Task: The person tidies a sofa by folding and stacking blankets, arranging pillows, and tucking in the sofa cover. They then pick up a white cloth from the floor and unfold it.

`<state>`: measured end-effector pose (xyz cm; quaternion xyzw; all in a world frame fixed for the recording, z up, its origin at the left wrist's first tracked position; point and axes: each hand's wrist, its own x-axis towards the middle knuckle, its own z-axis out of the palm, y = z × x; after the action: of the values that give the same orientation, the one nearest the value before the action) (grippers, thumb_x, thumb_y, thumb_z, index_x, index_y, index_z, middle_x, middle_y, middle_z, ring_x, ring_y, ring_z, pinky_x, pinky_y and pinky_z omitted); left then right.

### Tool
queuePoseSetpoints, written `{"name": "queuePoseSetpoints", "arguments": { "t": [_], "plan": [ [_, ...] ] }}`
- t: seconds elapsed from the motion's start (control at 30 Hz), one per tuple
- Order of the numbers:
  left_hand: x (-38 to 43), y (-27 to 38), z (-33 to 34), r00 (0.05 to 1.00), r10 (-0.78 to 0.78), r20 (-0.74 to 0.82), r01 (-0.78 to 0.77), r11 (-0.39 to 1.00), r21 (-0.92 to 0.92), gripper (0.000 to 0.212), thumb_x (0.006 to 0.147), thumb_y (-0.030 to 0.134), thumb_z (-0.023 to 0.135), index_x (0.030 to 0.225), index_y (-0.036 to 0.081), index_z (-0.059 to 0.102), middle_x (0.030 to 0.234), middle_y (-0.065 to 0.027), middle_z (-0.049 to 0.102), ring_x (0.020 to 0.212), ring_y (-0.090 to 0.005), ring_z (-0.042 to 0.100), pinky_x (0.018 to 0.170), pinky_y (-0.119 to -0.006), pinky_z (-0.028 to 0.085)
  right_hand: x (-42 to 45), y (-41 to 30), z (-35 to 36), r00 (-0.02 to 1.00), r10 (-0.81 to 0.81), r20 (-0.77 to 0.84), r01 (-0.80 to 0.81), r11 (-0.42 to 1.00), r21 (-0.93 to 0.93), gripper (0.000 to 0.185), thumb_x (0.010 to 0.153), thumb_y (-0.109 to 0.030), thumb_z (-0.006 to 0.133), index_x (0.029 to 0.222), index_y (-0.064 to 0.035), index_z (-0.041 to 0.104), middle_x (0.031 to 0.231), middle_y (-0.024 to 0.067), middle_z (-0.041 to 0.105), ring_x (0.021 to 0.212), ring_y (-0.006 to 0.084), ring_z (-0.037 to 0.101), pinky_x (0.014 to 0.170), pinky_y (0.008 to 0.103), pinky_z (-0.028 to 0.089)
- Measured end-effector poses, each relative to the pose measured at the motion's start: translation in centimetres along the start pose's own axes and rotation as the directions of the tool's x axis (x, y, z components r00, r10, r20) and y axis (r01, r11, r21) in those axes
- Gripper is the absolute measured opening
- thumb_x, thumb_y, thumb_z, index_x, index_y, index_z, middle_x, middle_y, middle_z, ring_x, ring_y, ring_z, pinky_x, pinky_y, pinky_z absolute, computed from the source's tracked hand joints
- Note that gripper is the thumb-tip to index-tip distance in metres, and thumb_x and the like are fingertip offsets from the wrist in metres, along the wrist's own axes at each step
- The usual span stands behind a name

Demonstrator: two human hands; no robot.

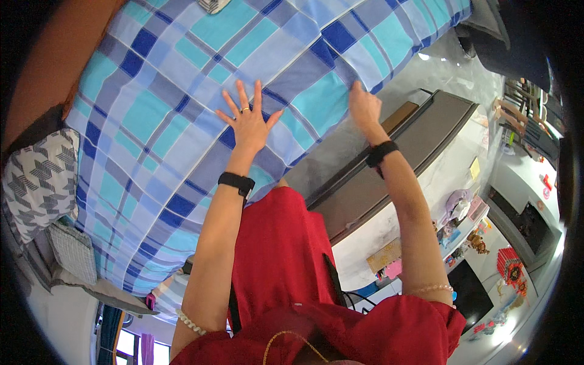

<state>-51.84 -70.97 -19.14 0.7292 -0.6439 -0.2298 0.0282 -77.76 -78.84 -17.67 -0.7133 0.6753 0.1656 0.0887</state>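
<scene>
A blue, turquoise and white plaid cloth (pixel 150 118) is spread over wide furniture in front of me. My left hand (pixel 250 123) lies palm down on it, fingers spread, with a ring on one finger. At the cloth's right edge, my right hand (pixel 366 107) is closed with the fabric pinched at its fingertips. Creases run through the cloth beside that hand. Dark bands circle both wrists.
Close on the right stands a low table (pixel 410 191) with a marble-patterned top and brown side. A zigzag-patterned cushion (pixel 43 182) and a grey cushion (pixel 73 251) are at the left. Glossy grey floor (pixel 442 68) shows beyond the cloth's edge.
</scene>
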Motion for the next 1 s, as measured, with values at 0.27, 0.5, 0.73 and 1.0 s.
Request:
{"name": "queuePoseSetpoints", "arguments": {
  "t": [0.27, 0.5, 0.73, 1.0],
  "plan": [
    [-0.1, 1.6, 0.2, 0.997, 0.054, -0.054, -0.052, 0.998, 0.035, 0.079, 0.079, 0.057, 0.048, 0.139, 0.021, 0.011, 0.143, -0.0174, -0.002, 0.126, -0.0503, -0.002, 0.088, -0.073, 0.004, 1.9, 2.6, 1.7, 0.978, 0.167, -0.127, -0.145, 0.975, 0.167, 0.018, 0.085, -0.021, 0.039, 0.088, -0.0065, 0.049, 0.069, 0.0209, 0.060, 0.067, 0.0398, 0.058, 0.060, 0.0487, 0.045],
    [-1.6, 2.0, 0.9, 0.993, 0.020, -0.120, -0.016, 0.999, 0.027, 0.073, 0.082, 0.044, 0.050, 0.138, 0.013, 0.014, 0.143, -0.0178, 0.003, 0.129, -0.0443, 0.002, 0.095, -0.067, 0.007, -1.7, 2.8, -1.5, 0.989, 0.143, -0.029, -0.129, 0.949, 0.286, 0.029, 0.087, -0.030, 0.044, 0.086, -0.0035, 0.053, 0.073, 0.0220, 0.059, 0.073, 0.0404, 0.057, 0.065, 0.0491, 0.044],
    [-11.9, 6.4, 2.7, 0.614, 0.662, 0.430, -0.374, 0.724, -0.580, 0.037, 0.080, 0.018, 0.053, 0.112, 0.001, 0.050, 0.118, -0.0171, 0.048, 0.118, -0.0333, 0.037, 0.098, -0.051, 0.024, -5.7, 2.8, -1.7, 0.970, 0.208, 0.126, -0.240, 0.909, 0.342, 0.031, 0.086, -0.035, 0.046, 0.094, -0.0058, 0.055, 0.083, 0.0207, 0.061, 0.081, 0.0386, 0.057, 0.070, 0.0473, 0.044],
    [-13.6, -0.4, -1.7, 0.994, 0.099, -0.034, -0.100, 0.794, -0.600, 0.019, 0.082, 0.007, 0.050, 0.098, 0.000, 0.055, 0.102, -0.0155, 0.056, 0.100, -0.0331, 0.051, 0.087, -0.038, 0.041, -1.5, 2.2, -4.4, 0.962, 0.271, -0.019, -0.243, 0.892, 0.380, 0.041, 0.083, -0.045, 0.050, 0.095, -0.0058, 0.053, 0.080, 0.0196, 0.061, 0.076, 0.0380, 0.059, 0.068, 0.0442, 0.045]
  ]
}}
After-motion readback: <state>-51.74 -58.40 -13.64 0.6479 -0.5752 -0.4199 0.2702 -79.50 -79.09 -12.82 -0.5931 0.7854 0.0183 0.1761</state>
